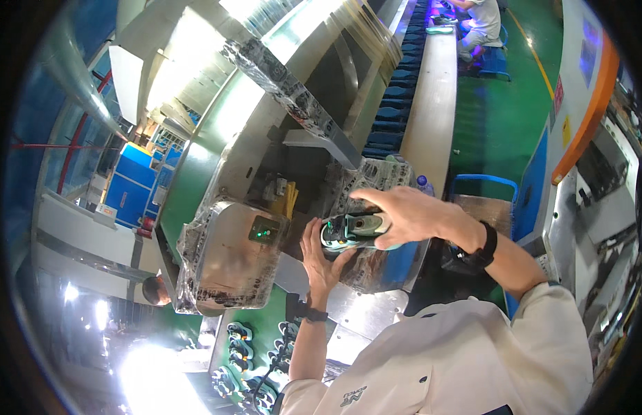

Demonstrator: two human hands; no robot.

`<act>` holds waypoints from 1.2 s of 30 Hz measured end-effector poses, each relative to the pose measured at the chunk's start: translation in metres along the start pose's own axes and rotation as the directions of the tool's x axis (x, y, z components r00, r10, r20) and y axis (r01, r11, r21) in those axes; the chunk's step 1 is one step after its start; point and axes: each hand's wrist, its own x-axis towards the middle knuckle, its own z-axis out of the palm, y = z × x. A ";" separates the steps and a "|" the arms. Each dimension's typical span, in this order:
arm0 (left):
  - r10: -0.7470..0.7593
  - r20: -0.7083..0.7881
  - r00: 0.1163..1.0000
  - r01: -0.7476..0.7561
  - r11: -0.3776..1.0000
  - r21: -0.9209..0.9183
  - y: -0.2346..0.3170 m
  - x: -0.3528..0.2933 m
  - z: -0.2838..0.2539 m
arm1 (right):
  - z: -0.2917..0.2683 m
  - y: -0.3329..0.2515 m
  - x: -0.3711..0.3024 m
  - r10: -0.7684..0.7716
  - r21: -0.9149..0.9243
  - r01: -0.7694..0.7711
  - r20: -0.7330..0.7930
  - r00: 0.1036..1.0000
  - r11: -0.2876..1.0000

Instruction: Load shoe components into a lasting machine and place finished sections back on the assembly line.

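A sneaker [338, 234] with a dark upper and mint-green sole lies between my two hands. A grey-green piece with a round hole fills its opening. My left hand [321, 261] is closed round the toe end, fingers along the far side and thumb along the near side. At the heel end, my right hand [416, 218] grips the shoe with the thumb low on the near side, while the index finger stretches out above it. Beneath the shoe is a surface wrapped in printed clear plastic [366, 271], partly hidden by my hands.
Left of my hands stands a plastic-wrapped metal box [234, 259] with a green-lit display. A conveyor [393, 104] with dark carriers runs away ahead. Several sneakers [241, 356] stand on a green surface at the lower left. A blue-framed chair [487, 183] is to the right; a seated person [481, 24] works farther off.
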 end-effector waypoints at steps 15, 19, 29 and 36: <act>-0.048 -0.184 0.982 -0.012 0.950 -0.312 -0.001 -0.004 0.009 | 0.043 -0.021 0.047 -0.015 -0.363 -0.031 -0.123 0.992 0.931; -0.077 -0.137 0.988 0.012 0.905 -0.425 0.008 -0.005 0.007 | 0.048 -0.020 0.027 -0.006 -0.376 -0.096 -0.259 0.966 0.922; 0.080 0.239 0.968 0.195 0.363 -0.911 0.152 -0.061 0.031 | 0.079 -0.051 -0.166 0.391 0.457 -0.026 -0.728 0.563 0.889; 0.427 0.520 0.740 0.479 0.210 -0.853 0.367 -0.112 0.092 | 0.049 -0.097 -0.410 0.351 0.344 -0.068 -0.921 0.171 0.937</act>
